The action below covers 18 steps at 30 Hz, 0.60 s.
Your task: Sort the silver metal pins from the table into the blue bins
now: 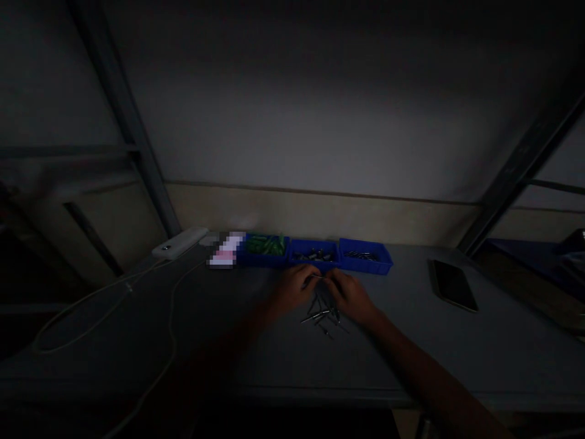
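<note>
My left hand [296, 283] and my right hand [345, 289] meet in front of the blue bins, fingers pinched. Between their fingertips is a small thin metal pin [317, 277]; its exact kind is too small and dark to make out. Just below the hands, a loose pile of slim metal pin-like parts [322, 314] lies on the grey table [256, 353]. Behind my hands stands the middle blue bin [315, 265], with short metal pieces in it. The right blue bin [365, 266] contains thin metal pins.
The left blue bin [265, 261] has green pieces [265, 244] in it. A white power strip [180, 242] with a pale cable [172, 311] lies at the left. A dark phone [454, 285] rests at the right. Metal frame posts [137, 134] rise at both sides.
</note>
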### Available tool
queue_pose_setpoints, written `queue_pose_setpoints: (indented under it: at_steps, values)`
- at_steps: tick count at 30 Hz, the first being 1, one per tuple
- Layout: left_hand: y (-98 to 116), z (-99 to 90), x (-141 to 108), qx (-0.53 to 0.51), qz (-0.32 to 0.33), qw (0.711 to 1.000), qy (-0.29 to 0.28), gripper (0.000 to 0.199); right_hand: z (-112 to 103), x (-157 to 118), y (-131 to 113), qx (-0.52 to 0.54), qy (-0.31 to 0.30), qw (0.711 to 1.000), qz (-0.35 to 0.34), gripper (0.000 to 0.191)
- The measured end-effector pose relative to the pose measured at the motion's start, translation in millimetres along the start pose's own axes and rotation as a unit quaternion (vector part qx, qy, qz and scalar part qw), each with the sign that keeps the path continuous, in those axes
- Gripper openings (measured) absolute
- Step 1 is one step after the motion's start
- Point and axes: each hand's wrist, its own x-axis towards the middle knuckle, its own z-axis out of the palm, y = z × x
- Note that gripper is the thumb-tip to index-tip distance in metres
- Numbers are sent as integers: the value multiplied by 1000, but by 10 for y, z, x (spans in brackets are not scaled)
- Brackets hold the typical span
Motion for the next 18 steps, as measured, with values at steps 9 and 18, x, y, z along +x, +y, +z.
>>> queue_pose_setpoints:
  at_steps: [9,18]
  values:
    - [52,60,7,35,34,999,7,19,-109,-19,65,45,48,996,61,20]
    - [-39,-2,-24,22,21,998,55,17,-34,-1,23,28,31,999,26,22]
